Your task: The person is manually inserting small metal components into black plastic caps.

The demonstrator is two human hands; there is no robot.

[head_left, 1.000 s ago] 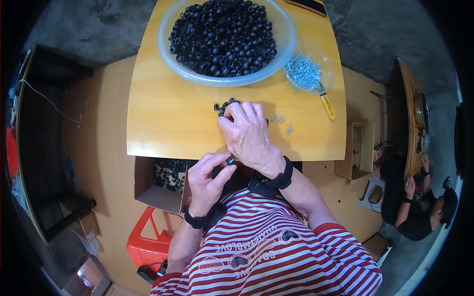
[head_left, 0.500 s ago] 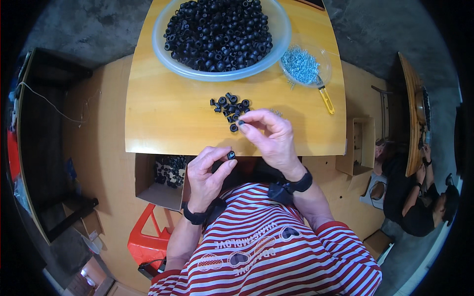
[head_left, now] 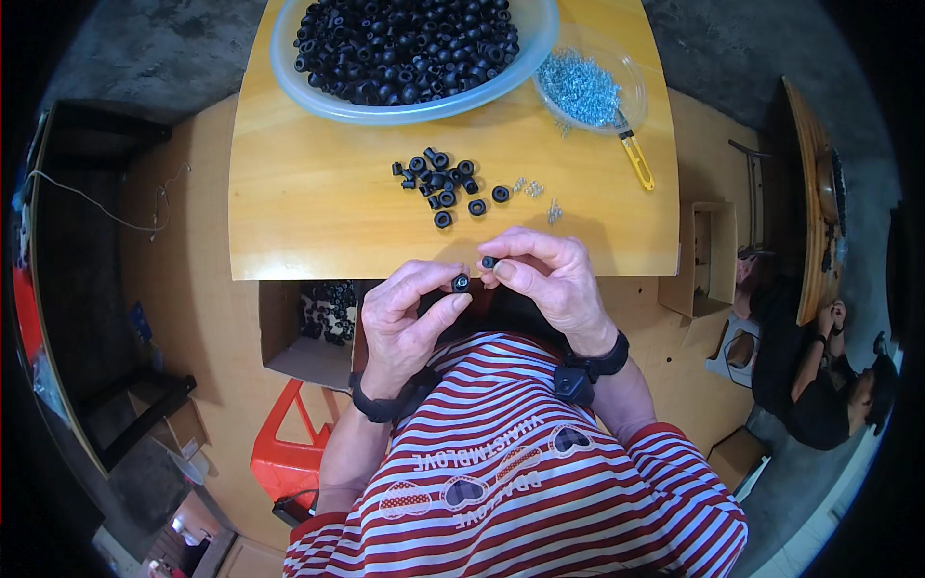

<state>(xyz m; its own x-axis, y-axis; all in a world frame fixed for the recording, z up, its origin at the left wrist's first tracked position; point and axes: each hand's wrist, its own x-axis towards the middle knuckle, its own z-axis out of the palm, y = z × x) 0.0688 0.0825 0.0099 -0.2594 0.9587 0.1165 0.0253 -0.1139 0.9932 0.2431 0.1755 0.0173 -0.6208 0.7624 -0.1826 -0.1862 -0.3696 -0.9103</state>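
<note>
Just off the table's front edge, my left hand point(head_left: 403, 313) pinches a small black ring-shaped cap point(head_left: 461, 283), its opening showing something shiny inside. Close beside it, my right hand point(head_left: 557, 289) grips another small black part point(head_left: 489, 262) between thumb and forefinger. The two parts are near each other but apart. Beyond my hands, a loose pile of black plastic caps point(head_left: 445, 177) lies on the yellow table point(head_left: 318, 207). Right of that pile are small clusters of silver screws or pins point(head_left: 530, 188).
A large clear tub point(head_left: 424, 114) heaped with black caps stands at the far side. Beside it are a dish of bluish metal pieces point(head_left: 578, 89) and a yellow-handled cutter point(head_left: 638, 164). A cardboard box point(head_left: 308, 356), red stool point(head_left: 289, 443) and a seated person point(head_left: 819, 395) surround the table.
My right hand has come back from the pile toward my left hand, carrying a small black part. My left hand still pinches its cap. The view has shifted slightly.
</note>
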